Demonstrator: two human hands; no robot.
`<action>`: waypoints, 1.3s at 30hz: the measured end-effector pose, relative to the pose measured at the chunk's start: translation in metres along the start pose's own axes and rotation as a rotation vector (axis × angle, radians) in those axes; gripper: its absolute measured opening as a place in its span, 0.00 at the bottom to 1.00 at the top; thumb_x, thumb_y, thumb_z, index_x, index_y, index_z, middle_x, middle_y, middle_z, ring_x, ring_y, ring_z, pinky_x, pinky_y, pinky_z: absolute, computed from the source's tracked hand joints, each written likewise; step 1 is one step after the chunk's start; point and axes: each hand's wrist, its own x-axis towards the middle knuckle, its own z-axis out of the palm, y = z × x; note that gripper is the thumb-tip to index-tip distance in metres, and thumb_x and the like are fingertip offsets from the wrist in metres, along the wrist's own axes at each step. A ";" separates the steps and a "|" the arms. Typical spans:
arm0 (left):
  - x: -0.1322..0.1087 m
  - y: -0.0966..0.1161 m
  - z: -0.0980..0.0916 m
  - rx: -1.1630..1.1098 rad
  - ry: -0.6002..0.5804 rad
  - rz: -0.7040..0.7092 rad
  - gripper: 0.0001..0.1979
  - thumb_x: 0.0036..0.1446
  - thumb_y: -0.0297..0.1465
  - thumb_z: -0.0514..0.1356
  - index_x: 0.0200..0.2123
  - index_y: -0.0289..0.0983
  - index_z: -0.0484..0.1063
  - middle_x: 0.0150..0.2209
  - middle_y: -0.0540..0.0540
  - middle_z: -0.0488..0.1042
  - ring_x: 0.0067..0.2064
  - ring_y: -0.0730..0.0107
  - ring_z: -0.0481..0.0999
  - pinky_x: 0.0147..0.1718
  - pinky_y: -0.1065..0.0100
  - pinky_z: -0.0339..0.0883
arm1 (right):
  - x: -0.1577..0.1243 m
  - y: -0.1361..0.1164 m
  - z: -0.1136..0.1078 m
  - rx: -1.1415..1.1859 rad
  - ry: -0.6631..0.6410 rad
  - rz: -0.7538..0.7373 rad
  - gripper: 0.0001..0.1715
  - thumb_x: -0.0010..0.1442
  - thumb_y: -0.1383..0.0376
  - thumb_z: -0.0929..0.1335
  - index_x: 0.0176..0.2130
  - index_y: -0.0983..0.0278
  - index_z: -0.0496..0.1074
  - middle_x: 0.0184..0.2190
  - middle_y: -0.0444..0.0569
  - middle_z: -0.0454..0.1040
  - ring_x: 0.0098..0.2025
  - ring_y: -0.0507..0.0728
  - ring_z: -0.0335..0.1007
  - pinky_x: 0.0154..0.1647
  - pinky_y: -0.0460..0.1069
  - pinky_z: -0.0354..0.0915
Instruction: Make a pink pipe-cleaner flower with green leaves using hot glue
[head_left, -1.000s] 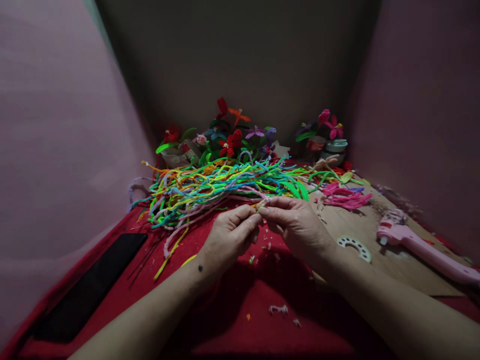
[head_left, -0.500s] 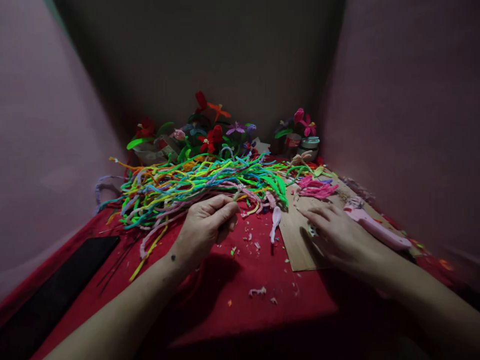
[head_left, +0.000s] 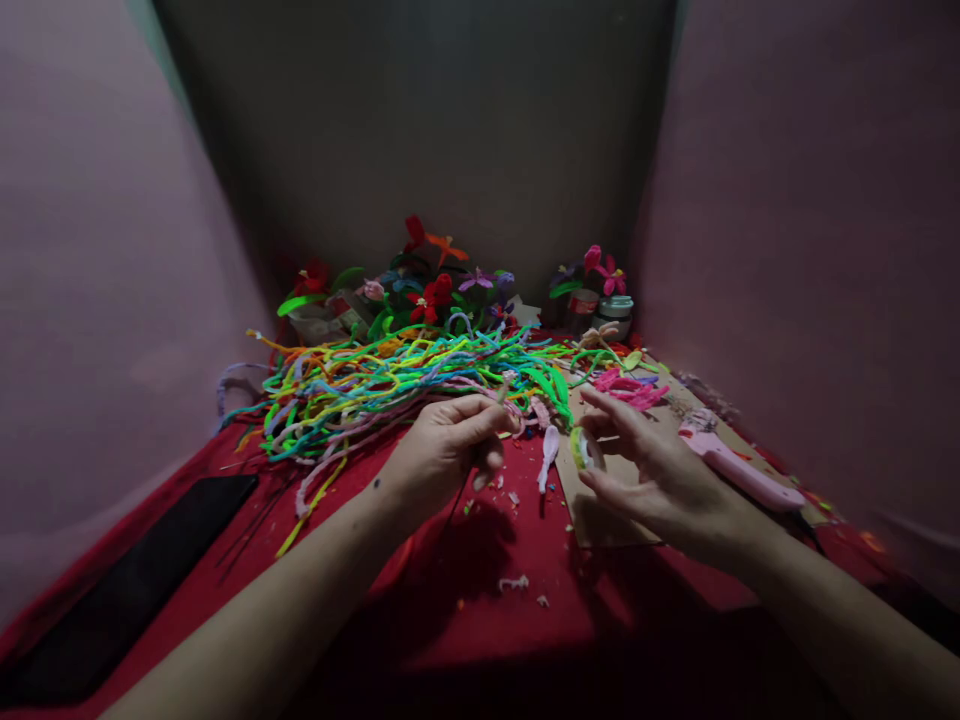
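Observation:
My left hand (head_left: 450,448) is closed in a pinch on a thin stem with a small twisted tip, held just in front of a big heap of coloured pipe cleaners (head_left: 405,380). My right hand (head_left: 652,470) is lifted above the brown cardboard sheet (head_left: 600,520) and holds a small roll of tape (head_left: 585,448) between thumb and fingers. A pale pink petal piece (head_left: 550,452) lies on the red cloth between the two hands.
Finished pipe-cleaner flowers (head_left: 431,285) and small jars (head_left: 615,310) stand at the back. A pink glue gun (head_left: 739,470) lies at the right on the cardboard, near pink pipe-cleaner pieces (head_left: 630,390). A black flat object (head_left: 127,590) lies at the left. Scraps dot the red cloth (head_left: 510,600).
My right hand let go of the stem, reached to the cardboard, and has come back up holding the tape roll. My left hand kept its pinch on the stem.

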 end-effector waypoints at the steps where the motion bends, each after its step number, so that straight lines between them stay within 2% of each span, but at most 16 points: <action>1: 0.001 0.002 0.003 -0.029 -0.018 0.008 0.12 0.51 0.37 0.59 0.32 0.32 0.72 0.18 0.52 0.66 0.16 0.81 0.62 0.13 0.79 0.55 | 0.005 -0.006 0.004 0.085 0.011 0.008 0.33 0.52 0.65 0.65 0.56 0.61 0.54 0.42 0.52 0.68 0.43 0.59 0.66 0.44 0.55 0.64; 3: 0.002 0.006 0.007 -0.099 -0.055 0.016 0.13 0.51 0.36 0.59 0.35 0.32 0.73 0.21 0.50 0.67 0.19 0.80 0.65 0.14 0.79 0.58 | 0.017 -0.015 0.013 0.245 -0.005 -0.008 0.32 0.51 0.65 0.66 0.55 0.61 0.55 0.39 0.51 0.68 0.40 0.57 0.67 0.40 0.53 0.66; 5: 0.003 0.008 0.006 -0.178 -0.087 0.016 0.11 0.51 0.34 0.59 0.34 0.31 0.73 0.24 0.48 0.70 0.21 0.78 0.67 0.14 0.78 0.60 | 0.027 -0.021 0.021 0.349 -0.024 -0.029 0.32 0.50 0.65 0.66 0.53 0.61 0.56 0.36 0.49 0.67 0.38 0.56 0.66 0.36 0.51 0.66; 7: 0.003 0.006 0.003 -0.244 -0.089 0.034 0.09 0.51 0.33 0.59 0.29 0.31 0.72 0.30 0.44 0.73 0.22 0.78 0.69 0.15 0.78 0.62 | 0.035 -0.024 0.027 0.357 -0.030 -0.042 0.32 0.48 0.66 0.67 0.53 0.61 0.56 0.34 0.48 0.67 0.34 0.54 0.65 0.33 0.50 0.65; 10: 0.004 0.002 -0.005 -0.297 -0.032 0.070 0.08 0.52 0.31 0.58 0.26 0.31 0.70 0.37 0.41 0.75 0.23 0.80 0.70 0.16 0.78 0.64 | 0.044 -0.024 0.034 0.261 0.002 -0.081 0.32 0.47 0.68 0.66 0.52 0.62 0.57 0.33 0.47 0.66 0.31 0.53 0.64 0.31 0.50 0.63; 15: 0.008 -0.003 -0.014 -0.330 0.074 0.046 0.05 0.52 0.28 0.58 0.29 0.31 0.72 0.35 0.43 0.75 0.22 0.80 0.70 0.14 0.79 0.63 | 0.057 -0.015 0.048 0.169 0.082 -0.161 0.34 0.45 0.70 0.65 0.53 0.64 0.56 0.36 0.51 0.66 0.35 0.56 0.64 0.34 0.51 0.63; 19: 0.010 -0.001 -0.015 -0.347 0.143 0.023 0.06 0.54 0.25 0.56 0.29 0.30 0.72 0.35 0.42 0.75 0.24 0.79 0.72 0.16 0.80 0.64 | 0.062 -0.009 0.056 0.080 0.115 -0.273 0.35 0.44 0.72 0.64 0.53 0.62 0.56 0.38 0.51 0.66 0.39 0.58 0.64 0.37 0.52 0.63; 22: 0.011 0.000 -0.015 -0.357 0.166 -0.008 0.08 0.55 0.25 0.55 0.29 0.29 0.73 0.31 0.43 0.75 0.24 0.78 0.73 0.17 0.80 0.65 | 0.060 -0.005 0.058 -0.008 0.150 -0.355 0.36 0.46 0.72 0.65 0.55 0.61 0.55 0.42 0.53 0.64 0.42 0.59 0.63 0.40 0.54 0.63; 26: 0.011 -0.002 -0.014 -0.381 0.190 -0.053 0.08 0.55 0.25 0.55 0.26 0.29 0.72 0.27 0.45 0.73 0.25 0.77 0.73 0.22 0.78 0.69 | 0.055 -0.002 0.060 -0.047 0.184 -0.372 0.37 0.47 0.72 0.65 0.56 0.61 0.53 0.45 0.53 0.63 0.46 0.60 0.61 0.45 0.55 0.62; 29: 0.009 -0.004 -0.013 -0.386 0.196 -0.047 0.07 0.54 0.26 0.56 0.26 0.30 0.70 0.24 0.46 0.72 0.23 0.78 0.72 0.22 0.78 0.68 | 0.053 -0.006 0.058 -0.021 0.195 -0.395 0.37 0.48 0.73 0.65 0.56 0.61 0.54 0.46 0.53 0.64 0.48 0.59 0.61 0.48 0.55 0.60; 32: 0.007 -0.003 -0.010 -0.385 0.184 -0.002 0.05 0.52 0.26 0.58 0.25 0.30 0.69 0.23 0.47 0.71 0.21 0.79 0.70 0.21 0.79 0.67 | 0.051 -0.014 0.055 0.012 0.158 -0.350 0.30 0.48 0.73 0.65 0.52 0.60 0.61 0.43 0.50 0.66 0.46 0.58 0.62 0.49 0.55 0.59; 35: 0.005 -0.002 -0.007 -0.401 0.183 0.013 0.05 0.52 0.26 0.58 0.25 0.30 0.69 0.22 0.48 0.70 0.20 0.80 0.69 0.18 0.80 0.65 | 0.051 -0.020 0.052 0.104 0.058 -0.260 0.20 0.50 0.74 0.63 0.43 0.61 0.68 0.40 0.48 0.68 0.44 0.56 0.63 0.47 0.53 0.58; 39: 0.003 -0.002 -0.006 -0.421 0.196 0.020 0.06 0.52 0.26 0.58 0.25 0.30 0.69 0.22 0.48 0.70 0.19 0.81 0.68 0.17 0.81 0.64 | 0.051 -0.021 0.053 0.217 -0.078 -0.181 0.13 0.53 0.74 0.61 0.34 0.62 0.71 0.35 0.46 0.68 0.39 0.53 0.64 0.44 0.51 0.58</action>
